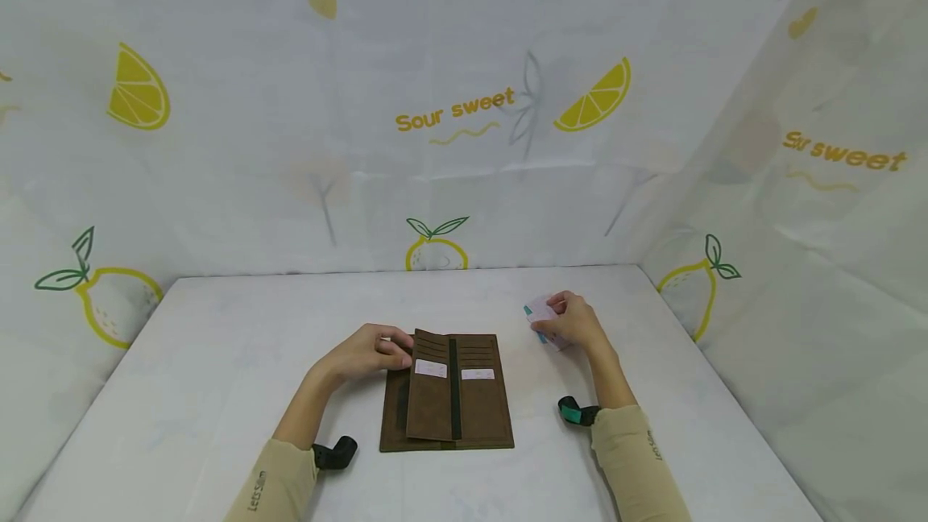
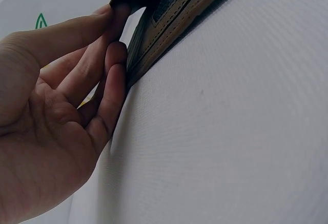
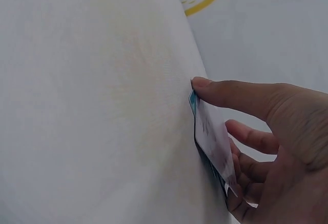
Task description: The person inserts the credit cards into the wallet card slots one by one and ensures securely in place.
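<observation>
A brown long wallet (image 1: pixel 487 413) lies spread on the table, with card slots and a white label on each of its two visible inner panels. At its left side my left hand (image 1: pixel 368 353) pinches the edge of a raised inner flap (image 1: pixel 431 405) between thumb and fingers. The left wrist view shows the wallet's stitched edge (image 2: pixel 177 29) below the raised flap. To the right of the wallet and farther back, my right hand (image 1: pixel 577 322) holds a small stack of pale cards (image 3: pixel 212 139) with teal parts, by their edges, at the table surface. Their number is unclear.
The white table (image 1: pixel 239 401) meets a white curtain (image 1: pixel 290 143) with lemon prints at its back and sides. A black strap with a camera sits at each wrist, below beige sleeves (image 1: pixel 279 482).
</observation>
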`<action>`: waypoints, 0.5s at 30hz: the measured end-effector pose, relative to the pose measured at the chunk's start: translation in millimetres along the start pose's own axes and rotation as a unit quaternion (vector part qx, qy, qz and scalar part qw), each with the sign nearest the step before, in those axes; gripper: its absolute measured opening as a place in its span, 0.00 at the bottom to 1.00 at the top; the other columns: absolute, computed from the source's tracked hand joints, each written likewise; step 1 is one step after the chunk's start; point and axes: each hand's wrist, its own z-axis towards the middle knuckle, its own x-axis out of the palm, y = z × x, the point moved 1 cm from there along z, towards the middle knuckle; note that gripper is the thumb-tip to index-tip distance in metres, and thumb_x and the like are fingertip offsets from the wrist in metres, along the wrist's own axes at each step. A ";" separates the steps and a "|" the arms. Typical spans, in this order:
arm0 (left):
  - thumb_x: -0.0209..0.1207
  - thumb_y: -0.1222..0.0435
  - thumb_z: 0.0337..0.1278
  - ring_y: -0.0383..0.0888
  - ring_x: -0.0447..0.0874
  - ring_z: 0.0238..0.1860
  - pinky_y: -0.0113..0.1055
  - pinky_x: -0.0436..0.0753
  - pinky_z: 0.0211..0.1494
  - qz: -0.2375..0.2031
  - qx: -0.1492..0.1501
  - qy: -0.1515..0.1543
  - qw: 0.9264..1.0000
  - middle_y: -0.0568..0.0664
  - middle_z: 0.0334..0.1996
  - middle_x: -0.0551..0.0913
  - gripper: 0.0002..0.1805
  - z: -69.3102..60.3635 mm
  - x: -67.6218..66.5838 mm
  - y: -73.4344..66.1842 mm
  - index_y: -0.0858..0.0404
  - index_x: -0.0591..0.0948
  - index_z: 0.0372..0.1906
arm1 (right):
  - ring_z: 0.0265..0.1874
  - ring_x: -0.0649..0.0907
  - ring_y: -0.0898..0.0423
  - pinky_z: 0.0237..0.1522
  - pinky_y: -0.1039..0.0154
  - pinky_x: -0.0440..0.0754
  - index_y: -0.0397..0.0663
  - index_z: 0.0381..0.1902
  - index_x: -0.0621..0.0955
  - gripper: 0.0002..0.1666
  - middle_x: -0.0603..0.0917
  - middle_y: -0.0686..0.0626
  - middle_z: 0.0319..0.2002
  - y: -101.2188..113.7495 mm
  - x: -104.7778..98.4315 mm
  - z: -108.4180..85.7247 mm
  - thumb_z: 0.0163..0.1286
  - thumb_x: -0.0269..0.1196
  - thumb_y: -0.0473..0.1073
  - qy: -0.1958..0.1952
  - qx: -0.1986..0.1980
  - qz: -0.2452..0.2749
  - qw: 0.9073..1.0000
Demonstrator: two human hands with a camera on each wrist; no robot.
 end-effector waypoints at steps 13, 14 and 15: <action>0.69 0.65 0.71 0.36 0.86 0.48 0.33 0.80 0.58 -0.006 0.006 0.002 1.000 0.59 0.44 0.95 0.18 -0.3 0.3 -0.6 0.70 0.83 0.59 | 0.43 0.86 0.48 0.42 0.61 0.82 0.37 0.63 0.76 0.27 0.87 0.27 0.56 -7.0 -3.4 1.8 0.73 0.73 0.42 -0.004 -0.016 0.061 0.998; 0.69 0.65 0.71 0.36 0.86 0.48 0.33 0.80 0.58 -0.006 0.008 0.003 1.000 0.59 0.44 0.95 0.18 -0.6 0.2 -0.9 0.70 0.83 0.59 | 0.41 0.86 0.49 0.40 0.63 0.82 0.37 0.64 0.76 0.27 0.88 0.27 0.55 -7.5 -3.6 1.8 0.74 0.72 0.41 0.000 -0.017 0.070 0.997; 0.69 0.65 0.71 0.36 0.87 0.48 0.33 0.80 0.58 -0.006 0.007 0.003 1.000 0.60 0.44 0.95 0.18 -0.3 0.3 -0.8 0.70 0.83 0.59 | 0.39 0.85 0.51 0.39 0.63 0.82 0.37 0.64 0.76 0.26 0.88 0.28 0.54 -7.8 -4.1 1.9 0.75 0.71 0.41 0.003 -0.018 0.079 0.997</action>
